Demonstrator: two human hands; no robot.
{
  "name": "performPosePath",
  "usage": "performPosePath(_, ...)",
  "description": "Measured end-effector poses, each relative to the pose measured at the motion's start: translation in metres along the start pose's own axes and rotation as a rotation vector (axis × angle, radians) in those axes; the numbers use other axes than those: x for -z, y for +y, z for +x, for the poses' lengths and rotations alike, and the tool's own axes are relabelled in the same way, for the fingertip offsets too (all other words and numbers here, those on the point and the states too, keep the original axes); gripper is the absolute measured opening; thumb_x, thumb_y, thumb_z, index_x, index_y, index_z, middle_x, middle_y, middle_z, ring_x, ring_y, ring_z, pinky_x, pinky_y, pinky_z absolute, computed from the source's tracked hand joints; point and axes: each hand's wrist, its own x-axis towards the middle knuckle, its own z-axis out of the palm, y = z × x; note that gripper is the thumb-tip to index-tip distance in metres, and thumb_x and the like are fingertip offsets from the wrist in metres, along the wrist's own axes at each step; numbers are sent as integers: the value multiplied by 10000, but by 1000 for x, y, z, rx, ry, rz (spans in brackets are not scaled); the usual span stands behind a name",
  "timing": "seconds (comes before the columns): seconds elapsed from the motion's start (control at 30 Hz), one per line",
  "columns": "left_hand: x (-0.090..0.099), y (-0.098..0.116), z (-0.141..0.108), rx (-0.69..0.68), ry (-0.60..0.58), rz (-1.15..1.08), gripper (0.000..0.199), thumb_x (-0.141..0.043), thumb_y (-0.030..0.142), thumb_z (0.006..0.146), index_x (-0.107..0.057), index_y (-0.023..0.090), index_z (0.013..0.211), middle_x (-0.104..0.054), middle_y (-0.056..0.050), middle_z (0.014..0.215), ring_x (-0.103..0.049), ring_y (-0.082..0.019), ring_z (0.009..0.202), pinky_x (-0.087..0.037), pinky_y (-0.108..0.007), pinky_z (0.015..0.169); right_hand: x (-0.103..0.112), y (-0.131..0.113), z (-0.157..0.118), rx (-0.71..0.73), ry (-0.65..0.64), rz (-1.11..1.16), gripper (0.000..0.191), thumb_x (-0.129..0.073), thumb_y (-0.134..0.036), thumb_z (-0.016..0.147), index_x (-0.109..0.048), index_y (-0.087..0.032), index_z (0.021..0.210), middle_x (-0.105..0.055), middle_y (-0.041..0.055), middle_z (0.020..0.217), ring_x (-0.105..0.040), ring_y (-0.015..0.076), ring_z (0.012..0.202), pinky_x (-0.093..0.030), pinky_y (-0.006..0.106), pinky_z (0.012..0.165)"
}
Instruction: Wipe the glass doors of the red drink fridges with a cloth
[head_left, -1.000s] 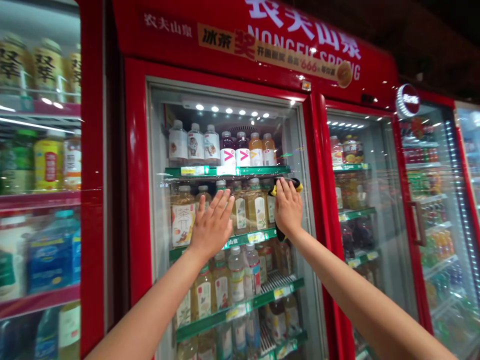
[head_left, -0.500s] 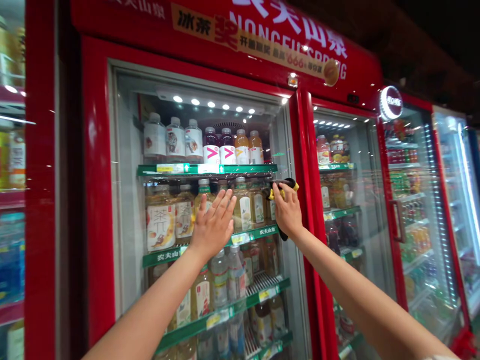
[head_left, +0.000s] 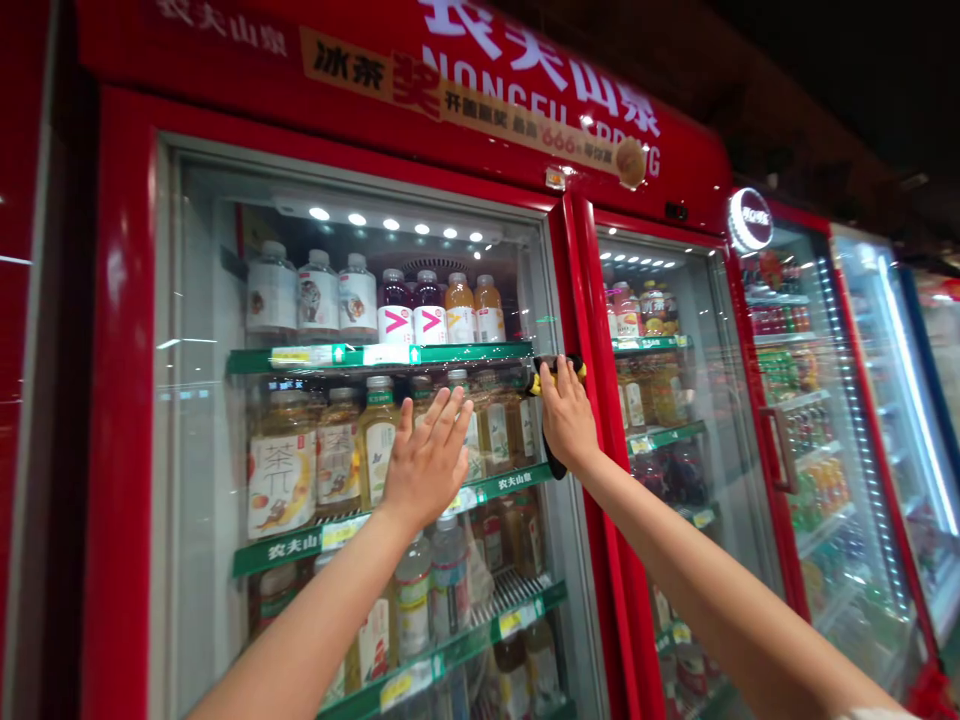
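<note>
In the head view a red drinks cooler (head_left: 120,400) has a closed glass door with bottles on green-edged shelves behind it. My left hand (head_left: 427,455) is spread in front of the glass, palm toward it, over the second shelf; contact with the glass cannot be made out. My right hand (head_left: 568,410) is at the black and yellow door handle (head_left: 537,380), its fingers over the upper part. How firmly they hold is partly hidden by the back of the hand. Large tea bottles (head_left: 281,470) stand left of my left hand.
To the right is a second glass door with a red frame (head_left: 589,300). Farther right stand more lit coolers (head_left: 802,400), one with a vertical handle (head_left: 778,450). Above runs a red sign panel (head_left: 360,110).
The view has shifted, so the cooler and its shelves appear farther left and the left-hand neighbouring cooler's drinks are out of frame. Both hands keep nearly the same place in the picture.
</note>
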Motion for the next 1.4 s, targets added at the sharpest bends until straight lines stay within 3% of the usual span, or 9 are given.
performPosePath(0.2, -8, 5, 16, 8, 31, 8, 784, -555, 282, 953, -184, 234, 1642, -375, -104, 1648, -342, -271, 1535, -10, -572, 1311, 6, 5, 60, -34, 0, 10, 648, -330, -5, 921, -396, -78, 1561, -332, 280, 1631, -352, 378, 1510, -392, 567, 1156)
performPosePath(0.4, -11, 8, 14, 24, 41, 20, 736, -548, 292, 970, -231, 228, 1631, -385, -96, 1642, -340, -265, 1535, -9, -557, 1315, 5, 9, 9, 35, -5, 7, 658, -360, -10, 918, -402, -109, 1567, -351, 249, 1633, -353, 347, 1516, -403, 541, 1169)
performPosePath(0.47, -11, 8, 14, 14, 38, 24, 711, -544, 296, 974, -261, 223, 1622, -393, -96, 1638, -344, -260, 1533, 3, -547, 1316, 6, 12, 7, 54, -34, 2, 654, -342, 12, 915, -414, -88, 1557, -342, 256, 1635, -329, 337, 1530, -393, 530, 1182)
performPosePath(0.7, -12, 9, 27, 13, 53, 34, 759, -562, 293, 960, -220, 239, 1636, -370, -99, 1646, -357, -274, 1527, 0, -548, 1316, 11, 7, 83, -3, 15, 89, 600, -321, -61, 977, -434, -142, 1560, -376, 200, 1634, -343, 326, 1526, -395, 535, 1182)
performPosePath(0.9, -8, 5, 24, 17, 31, 53, 676, -558, 307, 968, -332, 237, 1601, -394, -87, 1634, -354, -278, 1529, -4, -553, 1313, 14, 20, 37, 290, -6, 100, 508, -433, -162, 1013, -537, -280, 1496, -483, 81, 1592, -429, 256, 1475, -418, 444, 1177)
performPosePath(1.07, 1, -3, 28, 17, -5, 99, 561, -543, 330, 976, -477, 222, 1523, -401, -69, 1632, -336, -265, 1538, 13, -525, 1315, 12, 5, 79, 145, 130, 164, 457, -423, -207, 1028, -588, -224, 1455, -595, 113, 1480, -510, 280, 1399, -449, 458, 1145)
performPosePath(1.17, 4, -5, 31, 34, -36, 110, 580, -530, 336, 979, -448, 216, 1540, -387, -68, 1639, -326, -258, 1543, -6, -529, 1314, 13, -19, 97, 202, 130, 199, 460, -439, -263, 1033, -571, -185, 1467, -563, 110, 1518, -452, 305, 1452, -423, 466, 1164)
performPosePath(1.3, 10, -10, 26, 24, -52, 135, 580, -525, 356, 985, -446, 206, 1540, -351, -74, 1656, -320, -260, 1546, -23, -530, 1313, 19, -15, 67, 446, 25, 169, 483, -448, -254, 1037, -511, -291, 1514, -517, 44, 1568, -413, 260, 1482, -402, 450, 1167)
performPosePath(1.4, 17, -19, 17, 20, -49, 150, 581, -537, 354, 983, -447, 208, 1538, -370, -77, 1649, -325, -260, 1544, -32, -530, 1313, 19, 4, 53, 405, 52, 97, 470, -479, -237, 1027, -548, -319, 1485, -546, 62, 1536, -459, 269, 1435, -419, 446, 1132)
